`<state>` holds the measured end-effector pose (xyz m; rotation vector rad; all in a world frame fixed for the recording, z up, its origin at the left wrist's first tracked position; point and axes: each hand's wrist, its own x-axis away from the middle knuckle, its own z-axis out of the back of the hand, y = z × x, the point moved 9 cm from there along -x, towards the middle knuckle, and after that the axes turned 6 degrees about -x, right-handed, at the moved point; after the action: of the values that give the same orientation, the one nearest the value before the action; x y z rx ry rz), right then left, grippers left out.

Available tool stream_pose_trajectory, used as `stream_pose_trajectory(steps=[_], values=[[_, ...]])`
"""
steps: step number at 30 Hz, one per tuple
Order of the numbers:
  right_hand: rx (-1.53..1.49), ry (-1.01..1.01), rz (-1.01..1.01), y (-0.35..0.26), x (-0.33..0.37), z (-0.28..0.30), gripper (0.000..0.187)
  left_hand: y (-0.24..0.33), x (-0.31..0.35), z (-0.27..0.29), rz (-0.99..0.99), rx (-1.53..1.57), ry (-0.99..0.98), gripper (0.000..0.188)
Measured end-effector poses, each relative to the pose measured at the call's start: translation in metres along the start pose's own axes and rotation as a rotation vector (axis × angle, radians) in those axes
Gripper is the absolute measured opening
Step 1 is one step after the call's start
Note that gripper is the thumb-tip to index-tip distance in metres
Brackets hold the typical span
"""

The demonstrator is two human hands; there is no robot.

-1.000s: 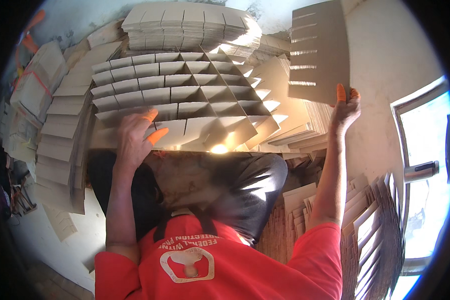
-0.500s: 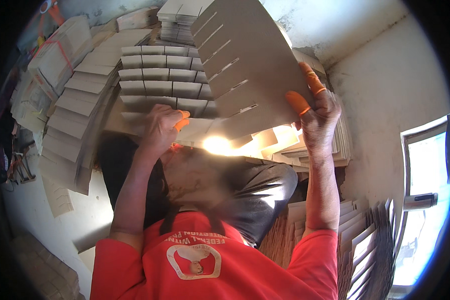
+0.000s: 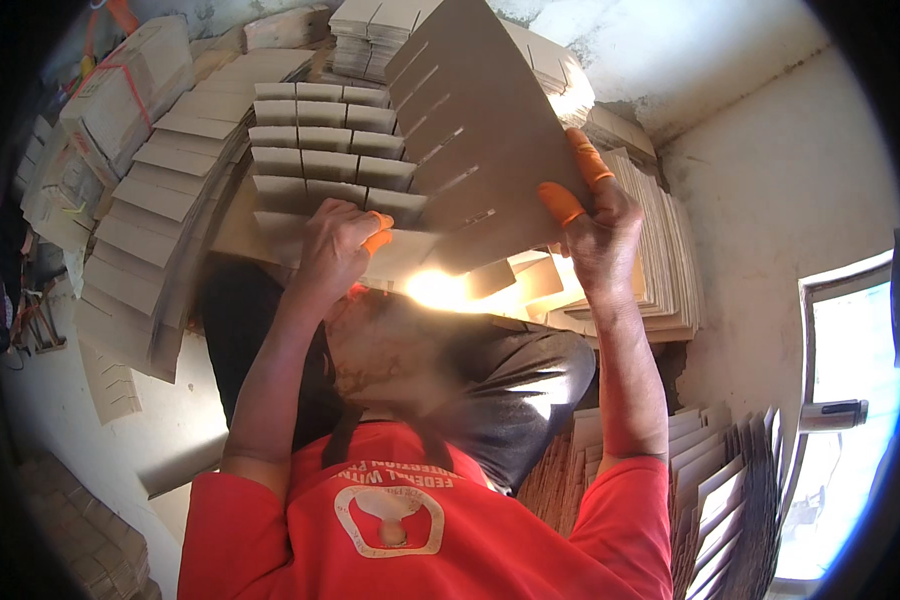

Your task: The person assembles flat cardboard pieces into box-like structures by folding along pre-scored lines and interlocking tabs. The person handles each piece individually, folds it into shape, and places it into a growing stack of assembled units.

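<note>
My right hand (image 3: 602,235), with orange finger covers on thumb and forefinger, grips the right edge of a large grey-brown cardboard sheet (image 3: 490,130). A row of parallel slots runs along the sheet's left side, and it is tilted over the right part of a cardboard divider grid (image 3: 325,140). At the grid's near side my left hand (image 3: 335,245) is closed, its orange-covered fingers pinching the upper edge of the nearest cardboard strip (image 3: 405,255). The sheet hides part of the grid, and my left fingertips are partly hidden.
Overlapping cardboard sheets (image 3: 135,245) lie to the left, beside a tied carton (image 3: 120,95). Stacked cardboard (image 3: 375,35) stands at the back, with another stack (image 3: 660,260) at right. More upright sheets (image 3: 720,500) stand near my right elbow. A bright lamp (image 3: 435,290) glows below the sheet.
My right hand has brought the slotted sheet leftward, closer over the grid. My left hand stays closed at the near strip, slightly farther right in view. The whole view has shifted a little.
</note>
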<state>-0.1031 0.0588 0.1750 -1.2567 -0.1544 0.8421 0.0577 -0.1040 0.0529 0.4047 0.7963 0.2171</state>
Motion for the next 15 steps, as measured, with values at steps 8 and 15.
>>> stream_pose_trajectory(steps=[8,15], values=[[0.177,-0.073,0.005,0.013,0.006,-0.009,0.057,0.000,-0.002,0.000,-0.018,0.018,0.015,0.014],[0.302,-0.196,0.361,0.035,-0.001,-0.036,0.058,0.002,-0.005,-0.003,-0.010,0.025,0.010,0.014]])
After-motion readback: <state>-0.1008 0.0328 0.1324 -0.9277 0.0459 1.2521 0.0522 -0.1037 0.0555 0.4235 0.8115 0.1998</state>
